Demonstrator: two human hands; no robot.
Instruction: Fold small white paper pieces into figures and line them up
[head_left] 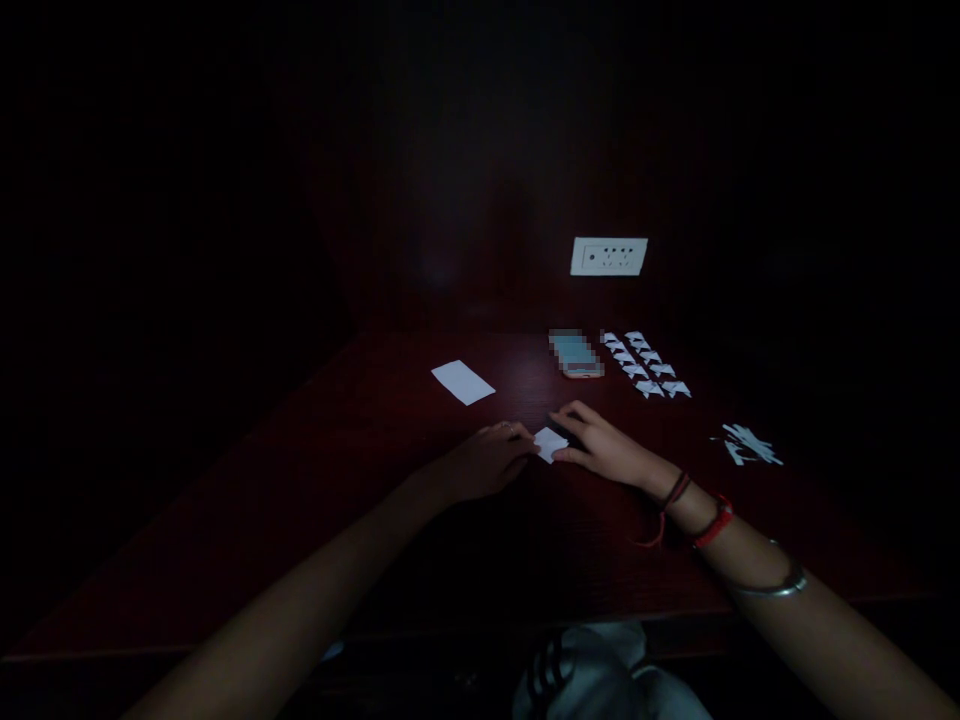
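A small white piece of folded paper (551, 444) lies between my two hands, low over the dark red table (360, 400). My left hand (491, 460), with a ring on one finger, has its fingertips closed on the paper's left corner. From the right, my right hand (604, 445) holds the paper's edge with the thumb below and the fingers curved above it. Beyond my left hand rests a flat white sheet (463, 382). To the far right sit several small folded white paper shapes (636, 370) in two rows.
A phone (576, 355) lies at the back, beside the rows of folded shapes. Thin paper strips (752, 445) are piled at the right. A socket panel (609, 257) is on the wall behind. The table's front edge (420, 632) runs below my arms.
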